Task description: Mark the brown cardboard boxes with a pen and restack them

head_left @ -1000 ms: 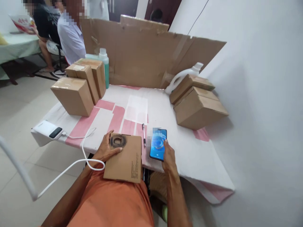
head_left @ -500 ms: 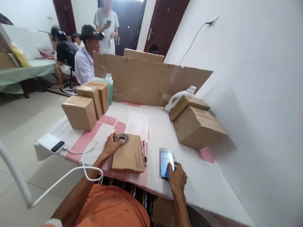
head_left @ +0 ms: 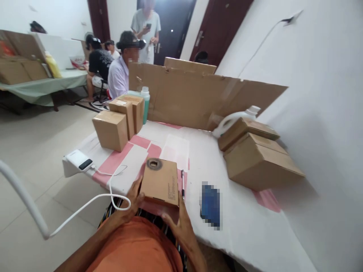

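Open left hand (head_left: 134,199) and open right hand (head_left: 181,223) are touching the cardboard box's (head_left: 160,181) side edges.
A pen (head_left: 183,184) is lying by the right, the phone (head_left: 210,206) farther out.

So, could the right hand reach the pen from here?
Likely yes: the right hand is beside the box, its fingertips close to the pen, and nothing seems to lie over it.

Head view: from the wearer's head, forward and down
Table (head_left: 208,160): close below
Dark red door (head_left: 217,28): far, across room
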`<state>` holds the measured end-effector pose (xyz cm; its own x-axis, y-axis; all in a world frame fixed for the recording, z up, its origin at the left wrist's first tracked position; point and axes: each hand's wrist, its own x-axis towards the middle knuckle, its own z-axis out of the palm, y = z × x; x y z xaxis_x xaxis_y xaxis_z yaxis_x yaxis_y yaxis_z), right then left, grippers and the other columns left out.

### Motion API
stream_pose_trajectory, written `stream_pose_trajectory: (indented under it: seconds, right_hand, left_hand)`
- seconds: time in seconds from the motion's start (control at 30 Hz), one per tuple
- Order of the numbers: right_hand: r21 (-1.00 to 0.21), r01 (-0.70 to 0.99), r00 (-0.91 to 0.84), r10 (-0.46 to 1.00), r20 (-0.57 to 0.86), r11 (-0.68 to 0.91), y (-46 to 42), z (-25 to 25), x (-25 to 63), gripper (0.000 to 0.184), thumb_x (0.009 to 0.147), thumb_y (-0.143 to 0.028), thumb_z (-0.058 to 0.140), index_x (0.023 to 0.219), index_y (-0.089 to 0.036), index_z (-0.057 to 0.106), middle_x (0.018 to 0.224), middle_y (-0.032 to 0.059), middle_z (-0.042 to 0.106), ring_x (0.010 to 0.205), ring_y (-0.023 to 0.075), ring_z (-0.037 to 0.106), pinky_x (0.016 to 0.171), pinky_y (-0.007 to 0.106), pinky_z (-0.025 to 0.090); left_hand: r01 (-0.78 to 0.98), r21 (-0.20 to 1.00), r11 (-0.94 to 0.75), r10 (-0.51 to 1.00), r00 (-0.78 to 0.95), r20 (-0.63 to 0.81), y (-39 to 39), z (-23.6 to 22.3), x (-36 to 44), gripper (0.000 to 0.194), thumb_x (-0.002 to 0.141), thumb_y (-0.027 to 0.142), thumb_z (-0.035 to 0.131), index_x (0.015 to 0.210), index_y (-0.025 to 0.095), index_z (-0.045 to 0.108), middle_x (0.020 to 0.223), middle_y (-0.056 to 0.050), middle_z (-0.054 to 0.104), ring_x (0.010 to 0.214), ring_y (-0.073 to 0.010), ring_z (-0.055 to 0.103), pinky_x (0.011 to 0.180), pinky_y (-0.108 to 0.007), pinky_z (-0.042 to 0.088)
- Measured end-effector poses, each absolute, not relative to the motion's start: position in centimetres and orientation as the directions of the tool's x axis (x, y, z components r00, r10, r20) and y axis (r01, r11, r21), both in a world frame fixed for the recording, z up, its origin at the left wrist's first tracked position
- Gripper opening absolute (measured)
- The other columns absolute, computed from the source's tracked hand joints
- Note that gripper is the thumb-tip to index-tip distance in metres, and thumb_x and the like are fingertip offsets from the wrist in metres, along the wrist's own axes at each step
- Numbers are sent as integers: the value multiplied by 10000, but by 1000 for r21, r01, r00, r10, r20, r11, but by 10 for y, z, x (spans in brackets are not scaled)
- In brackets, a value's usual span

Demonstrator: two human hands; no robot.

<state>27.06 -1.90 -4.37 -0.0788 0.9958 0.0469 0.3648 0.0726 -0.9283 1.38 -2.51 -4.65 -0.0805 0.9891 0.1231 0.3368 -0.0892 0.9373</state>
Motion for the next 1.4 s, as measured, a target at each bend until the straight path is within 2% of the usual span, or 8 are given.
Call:
stream_pose_trajectory:
  seconds: [0.1, 0.2, 0.3, 0.57, 0.7, 0.83, 1.03, 1.4]
  right_hand:
    - [-923, 377, -17, 997, 80, 80, -30, -38, 265, 882, 820, -593, 779, 1585, -221, 545, 1606, 165, 595, 1498, 402, 553, 1231, 613, 467]
    - [-934, 353, 27, 998, 62, 49, -19, -2, 281, 647, 878, -651, 714, 1378, -241, 715, 1317, 136, 769, 1154, 366, 745, 964, 514, 641]
    - [-905, 421, 68, 993, 101, 63, 5, 42, 287, 603, 891, -743, 661, 1190, -235, 789, 1075, 118, 800, 960, 341, 750, 866, 479, 630]
    - [-948, 316, -33, 999, 31, 40, 53, 20, 256, 1136, 619, -654, 932, 1554, -248, 431, 1451, 171, 653, 1165, 346, 702, 792, 409, 643]
    - [-963, 267, -46, 999, 29, 40, 62, 22, 247, 1018, 623, -574, 952, 1486, -262, 514, 1337, 134, 722, 1044, 306, 732, 785, 395, 653]
    - [-963, 244, -16, 994, 109, 110, 78, 56, 215, 883, 644, -561, 948, 1392, -242, 604, 1310, 128, 731, 1091, 308, 732, 899, 437, 661]
    - [-973, 157, -162, 976, 146, 172, 113, 79, 155, 789, 648, -517, 951, 1300, -212, 629, 1216, 124, 747, 1087, 303, 712, 929, 477, 647]
    - [-928, 218, -390, 898, 202, 304, 135, 58, 51, 587, 721, -591, 850, 1111, -252, 572, 1078, 52, 743, 801, 210, 686, 709, 361, 592]
  left_hand:
    - [334, 941, -55, 998, -16, 64, -40, -26, 17, 882, 998, 763, 523, 1693, 232, 408, 1678, -206, 478, 1593, -386, 432, 1332, -591, 331]
    - [321, 943, -91, 993, -39, 109, -44, 9, 14, 834, 1030, 764, 442, 1693, 259, 424, 1574, -178, 569, 1446, -360, 562, 1260, -549, 429]
    - [329, 924, -197, 975, -37, 221, -32, 37, 12, 841, 1036, 786, 369, 1682, 254, 444, 1462, -158, 619, 1305, -332, 621, 1198, -507, 479]
    - [303, 950, -76, 951, -265, 161, 13, 24, 28, 784, 1047, 711, 428, 1626, 184, 456, 1428, -179, 572, 1342, -337, 581, 1243, -563, 437]
    - [295, 945, -142, 910, -338, 243, 25, 30, 35, 724, 1063, 663, 444, 1630, 212, 437, 1480, -178, 560, 1419, -338, 529, 1287, -577, 386]
    - [331, 922, -202, 804, -482, 349, 35, 49, 33, 838, 1051, 673, 465, 1721, 226, 237, 1745, -187, 315, 1654, -354, 265, 1377, -588, 197]
    - [105, 990, 95, 760, -650, -4, 20, 41, 5, 912, 1027, 726, 453, 1740, 245, 149, 1853, -155, 92, 1735, -336, -40, 1390, -590, -16]
    - [40, 988, 150, 868, -484, -112, -1, 47, -15, 903, 974, 817, 484, 1659, 232, 417, 1782, -165, 349, 1722, -371, 139, 1398, -614, 94]
